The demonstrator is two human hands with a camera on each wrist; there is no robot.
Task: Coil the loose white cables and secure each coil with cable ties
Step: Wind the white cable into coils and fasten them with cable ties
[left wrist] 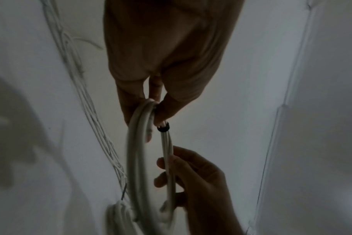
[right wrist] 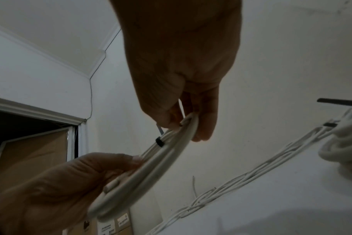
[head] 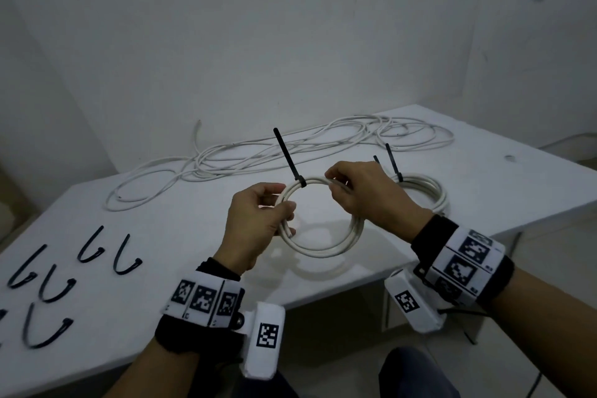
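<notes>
I hold a white cable coil (head: 326, 247) above the table's front edge. My left hand (head: 258, 220) grips its left side, fingers curled round the strands. My right hand (head: 358, 191) pinches the upper right part of the coil, seen close in the right wrist view as the coil (right wrist: 151, 171). A black cable tie (head: 289, 157) is fastened at the top of the coil, its tail sticking up; its head (left wrist: 163, 128) shows in the left wrist view. A second coil (head: 426, 191) with black ties lies behind my right hand. Loose white cables (head: 290, 145) sprawl along the back.
Several spare black cable ties (head: 93, 247) lie bent on the white table (head: 161, 236) at the left front. Walls stand close behind the table and on the right. The table's front edge runs just under the coil. A doorway and cardboard boxes (right wrist: 30, 151) show in the right wrist view.
</notes>
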